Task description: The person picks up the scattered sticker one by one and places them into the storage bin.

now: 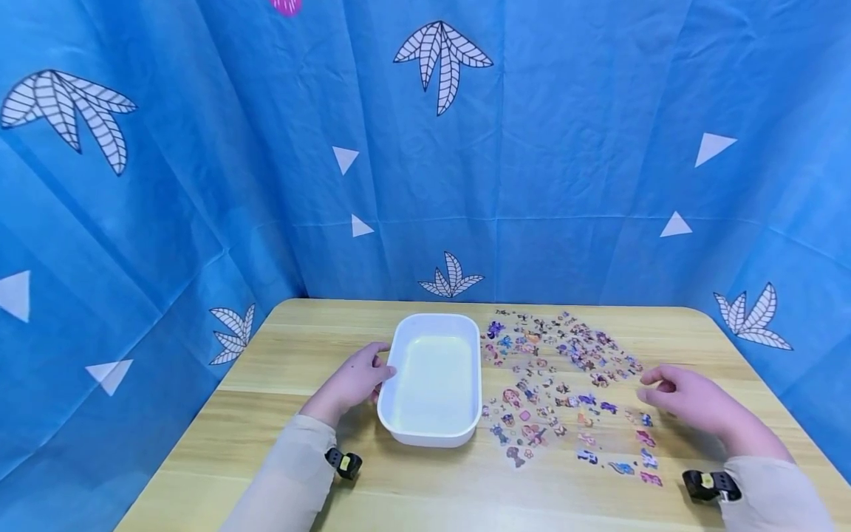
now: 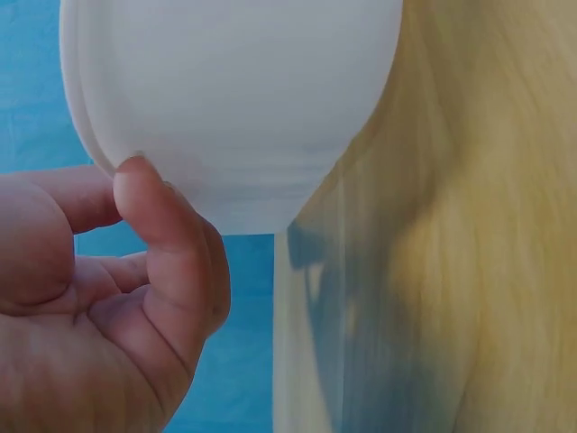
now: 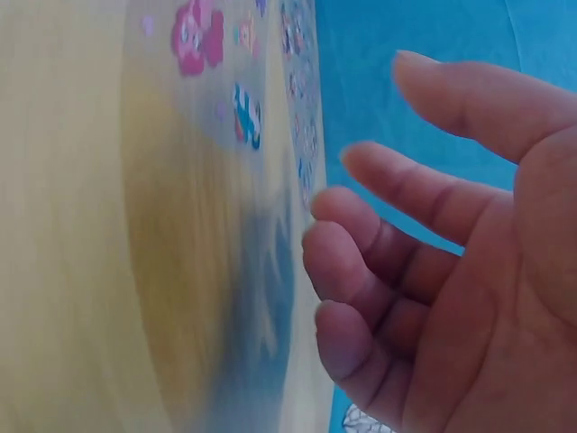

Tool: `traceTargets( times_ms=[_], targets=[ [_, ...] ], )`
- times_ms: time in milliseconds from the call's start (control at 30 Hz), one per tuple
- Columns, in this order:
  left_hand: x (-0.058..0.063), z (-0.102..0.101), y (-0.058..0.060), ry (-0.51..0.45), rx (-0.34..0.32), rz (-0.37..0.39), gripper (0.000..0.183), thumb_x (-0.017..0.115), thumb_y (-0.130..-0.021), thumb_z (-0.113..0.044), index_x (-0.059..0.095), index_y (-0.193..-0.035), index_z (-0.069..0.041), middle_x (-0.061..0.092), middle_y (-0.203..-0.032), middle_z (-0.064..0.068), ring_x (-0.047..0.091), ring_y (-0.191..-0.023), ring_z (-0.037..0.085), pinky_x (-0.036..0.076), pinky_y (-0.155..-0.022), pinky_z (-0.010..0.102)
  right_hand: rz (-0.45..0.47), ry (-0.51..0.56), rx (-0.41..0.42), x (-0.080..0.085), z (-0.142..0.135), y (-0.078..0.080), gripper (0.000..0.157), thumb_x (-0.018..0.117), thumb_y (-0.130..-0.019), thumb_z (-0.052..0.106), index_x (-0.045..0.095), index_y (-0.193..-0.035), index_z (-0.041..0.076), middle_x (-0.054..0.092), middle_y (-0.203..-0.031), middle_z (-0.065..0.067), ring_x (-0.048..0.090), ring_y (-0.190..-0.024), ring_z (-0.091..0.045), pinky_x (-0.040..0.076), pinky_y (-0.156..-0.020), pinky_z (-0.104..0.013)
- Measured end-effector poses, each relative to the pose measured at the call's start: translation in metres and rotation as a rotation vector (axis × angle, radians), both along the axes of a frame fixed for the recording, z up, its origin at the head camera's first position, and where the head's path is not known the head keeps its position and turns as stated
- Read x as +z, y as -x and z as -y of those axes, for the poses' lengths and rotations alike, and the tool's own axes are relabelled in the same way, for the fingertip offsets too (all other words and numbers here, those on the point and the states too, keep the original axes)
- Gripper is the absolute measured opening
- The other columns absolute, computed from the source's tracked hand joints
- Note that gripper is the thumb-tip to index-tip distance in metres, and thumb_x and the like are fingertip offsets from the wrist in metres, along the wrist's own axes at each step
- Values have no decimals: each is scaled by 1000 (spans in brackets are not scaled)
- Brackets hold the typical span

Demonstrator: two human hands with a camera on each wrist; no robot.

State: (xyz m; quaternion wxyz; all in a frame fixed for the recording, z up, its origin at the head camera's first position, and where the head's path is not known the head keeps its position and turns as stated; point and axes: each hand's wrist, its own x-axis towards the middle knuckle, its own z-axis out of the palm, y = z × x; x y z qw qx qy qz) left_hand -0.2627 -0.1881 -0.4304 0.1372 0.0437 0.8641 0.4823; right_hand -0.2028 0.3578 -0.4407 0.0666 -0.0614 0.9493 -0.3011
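A white rounded-rectangular plastic basin (image 1: 435,439) stands upright on the table, nothing inside it. My left hand (image 1: 359,375) grips its left side; in the left wrist view the thumb and curled fingers (image 2: 162,216) pinch the rim. Transparent sticker sheets (image 1: 532,436) printed with small colourful cartoon figures lie to the right of the basin. Over the table at the right edge of these sheets is my right hand (image 1: 698,403), its fingers loosely bent and holding nothing. In the right wrist view, pink and teal sticker figures (image 3: 196,38) lie beyond the fingertips.
The light wood-grain table (image 1: 286,347) has rounded far corners. A blue cloth (image 1: 565,148) with white leaf and triangle prints hangs behind it and on both sides. Each wrist wears a small black camera, such as the one on the left (image 1: 343,463).
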Motion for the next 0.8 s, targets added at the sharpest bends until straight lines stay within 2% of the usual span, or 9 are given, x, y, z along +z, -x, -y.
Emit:
traceTargets(
  times_ms=[167,367,633,800],
  targets=[
    [-4,1,2,-77,-1,-1,53,59,-102,-12,41,-152,-9,58,-91,13,58,-65,25,51,-59,36,60,44,15,-4,-7,-4,39,71,-94,27,62,-118,-2,58,-91,-6,53,-77,-20,47,-68,-35],
    [-9,2,3,-164,14,19,52,58,-103,-11,41,-152,-10,58,-97,14,59,-70,24,51,-59,33,94,60,12,-9,-12,-6,37,71,-93,24,61,-119,-1,54,-88,-6,50,-75,-20,45,-66,-32],
    [-12,3,0,-205,22,21,53,56,-103,-9,39,-153,-9,57,-99,16,60,-74,25,54,-61,35,91,69,11,-15,-9,-6,40,73,-92,23,60,-121,-1,53,-86,-5,48,-71,-18,43,-66,-30],
    [-14,2,5,-219,10,36,54,57,-103,-10,39,-154,-9,57,-103,16,61,-79,27,56,-65,36,95,61,5,-19,-10,-6,42,73,-91,23,58,-122,-1,52,-86,-5,47,-72,-19,42,-66,-30]
  ],
)
